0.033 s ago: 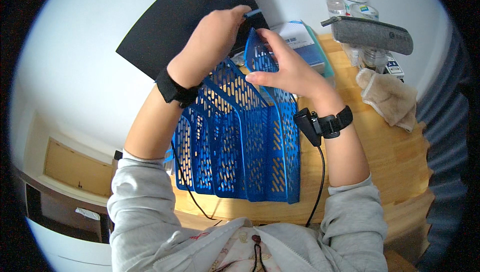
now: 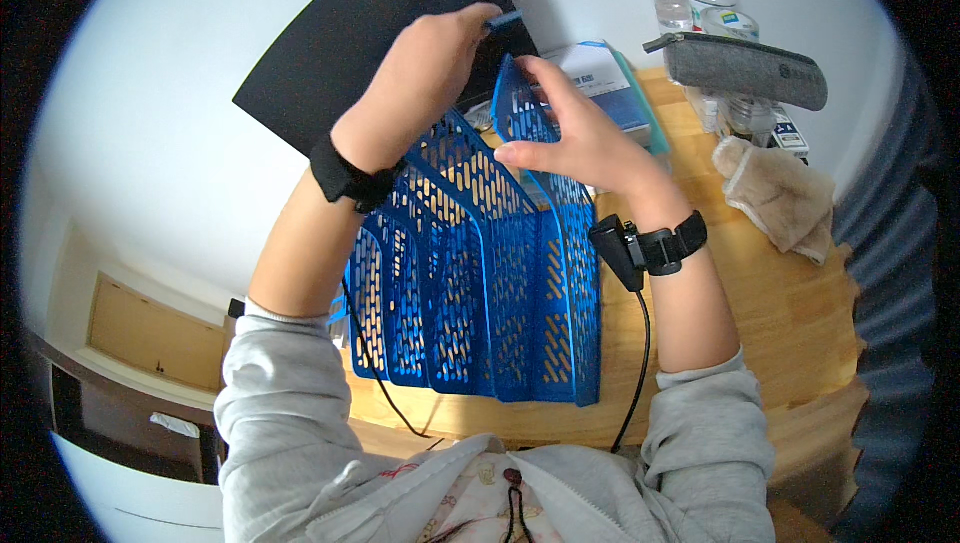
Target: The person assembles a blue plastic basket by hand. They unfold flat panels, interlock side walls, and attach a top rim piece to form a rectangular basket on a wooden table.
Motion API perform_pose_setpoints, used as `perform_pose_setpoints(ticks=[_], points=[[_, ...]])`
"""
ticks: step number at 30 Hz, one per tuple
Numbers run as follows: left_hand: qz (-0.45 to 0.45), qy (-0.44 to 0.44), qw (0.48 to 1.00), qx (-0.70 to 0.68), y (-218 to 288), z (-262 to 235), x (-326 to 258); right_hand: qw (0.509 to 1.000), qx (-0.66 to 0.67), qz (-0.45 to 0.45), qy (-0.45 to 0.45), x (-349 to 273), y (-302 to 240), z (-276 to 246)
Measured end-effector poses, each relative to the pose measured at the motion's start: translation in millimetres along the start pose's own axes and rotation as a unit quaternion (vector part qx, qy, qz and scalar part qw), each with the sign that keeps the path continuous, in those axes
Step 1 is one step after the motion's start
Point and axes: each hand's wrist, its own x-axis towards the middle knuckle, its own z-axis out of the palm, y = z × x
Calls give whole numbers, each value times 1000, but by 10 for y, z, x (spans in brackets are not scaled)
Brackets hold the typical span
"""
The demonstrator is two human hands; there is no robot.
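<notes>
A blue perforated plastic file rack (image 2: 510, 343) with several upright slots stands on the wooden table in front of me. My right hand (image 2: 585, 138) holds the tall right-hand panel of the rack near its top corner, thumb on the near side and fingertips by the far edge. Above the rack, my left hand (image 2: 425, 73) is closed around a slim blue-grey piece (image 2: 503, 21), whose end sticks out past the fingers. Most of that piece is hidden by the hand, so its kind cannot be told.
Behind the rack stands a black monitor-like panel (image 2: 340, 43). Boxes or books (image 2: 605, 93) lie to its right. A grey pencil case (image 2: 745, 68), a plastic bottle (image 2: 672, 3) and a beige plush cloth (image 2: 775, 198) sit at the far right. A black cable (image 2: 640, 373) hangs from my right wrist.
My left hand has shifted very slightly up with the slim blue-grey piece. My right hand and the rack are nearly still.
</notes>
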Motion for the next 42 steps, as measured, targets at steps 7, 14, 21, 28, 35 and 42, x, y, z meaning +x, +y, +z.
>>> perform_pose_setpoints(ticks=[7,14,21,28,35,42], points=[[-54,107,992,-49,117,-375,31,999,8,43,-21,-11,24,-51],[-73,268,910,-308,18,-804,-26,997,14,72,-34,-1,25,-85],[-61,519,790,-320,-299,-1602,-562,993,40,86,-67,14,139,-79],[-110,603,741,-275,-72,-2034,-1422,986,90,135,22,-51,135,-185],[-148,645,700,-270,-191,-2175,-2662,992,-20,38,115,-493,-372,-574],[-211,698,617,-295,-75,-2151,-3783,988,-149,28,2,-845,-1156,-197]])
